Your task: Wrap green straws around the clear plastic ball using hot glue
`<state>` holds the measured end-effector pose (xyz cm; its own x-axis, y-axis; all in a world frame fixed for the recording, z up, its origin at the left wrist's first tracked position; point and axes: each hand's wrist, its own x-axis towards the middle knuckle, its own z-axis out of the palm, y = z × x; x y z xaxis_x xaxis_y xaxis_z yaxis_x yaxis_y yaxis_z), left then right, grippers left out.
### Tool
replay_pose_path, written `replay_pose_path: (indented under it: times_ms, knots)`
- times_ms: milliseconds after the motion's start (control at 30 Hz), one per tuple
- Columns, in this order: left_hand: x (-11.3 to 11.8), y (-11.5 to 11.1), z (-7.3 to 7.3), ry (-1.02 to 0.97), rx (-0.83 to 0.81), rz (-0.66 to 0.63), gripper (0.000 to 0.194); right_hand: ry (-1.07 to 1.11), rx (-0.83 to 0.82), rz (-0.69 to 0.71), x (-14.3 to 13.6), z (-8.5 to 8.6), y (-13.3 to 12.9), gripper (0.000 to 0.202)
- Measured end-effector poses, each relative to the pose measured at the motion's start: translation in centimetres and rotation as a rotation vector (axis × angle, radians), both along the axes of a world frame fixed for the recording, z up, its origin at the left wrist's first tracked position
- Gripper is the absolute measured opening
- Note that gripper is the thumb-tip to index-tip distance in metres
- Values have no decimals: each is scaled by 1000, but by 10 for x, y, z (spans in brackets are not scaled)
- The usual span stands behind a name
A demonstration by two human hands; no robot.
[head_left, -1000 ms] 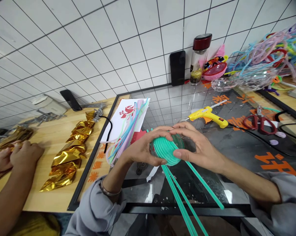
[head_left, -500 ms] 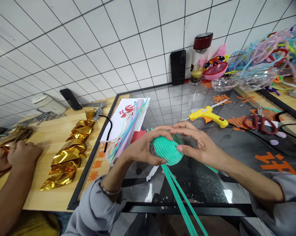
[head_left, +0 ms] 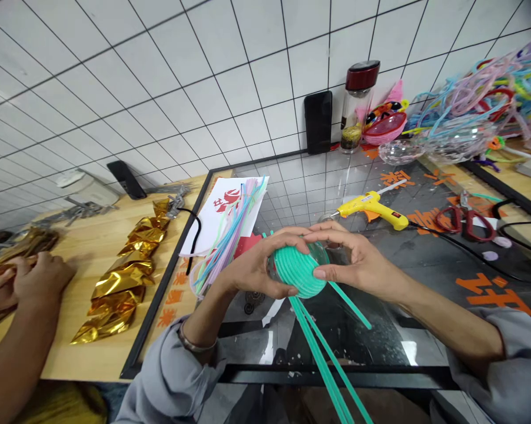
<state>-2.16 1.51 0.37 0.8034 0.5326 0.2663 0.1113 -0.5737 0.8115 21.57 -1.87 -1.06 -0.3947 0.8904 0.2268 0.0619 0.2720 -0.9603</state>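
The left hand holds a round green piece from its left side, with the thumb near the lower edge and the fingers curved over the top. The right hand holds the same piece from the right; its thumb presses on the green surface, and its fingers reach to the far side, near the fingers of the left hand. The piece is between the two hands, above the dark glass top of the desk, and it is made of fuzzy strands laid in curved rows. Some clear material shows at its edge. Several loose green strands hang from below it toward the person, and another single strand points down to the right. Behind the right hand lies a yellow glue gun, and further right are red-handled scissors. On the left, a bundle of pastel strands lies partly on a white paper. Further left, beside gold foil, is a co-worker's hand.
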Motion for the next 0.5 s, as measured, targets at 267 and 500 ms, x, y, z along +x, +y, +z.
replay_pose_path:
  times_ms: [267,500]
  knots:
    - [-1,0,0,23,-3,-5,57,73,-121,-22,-3,-3,1,44]
    - [0,0,1,8,-28,-19,56,99,-176,-27,-5,-2,0,43]
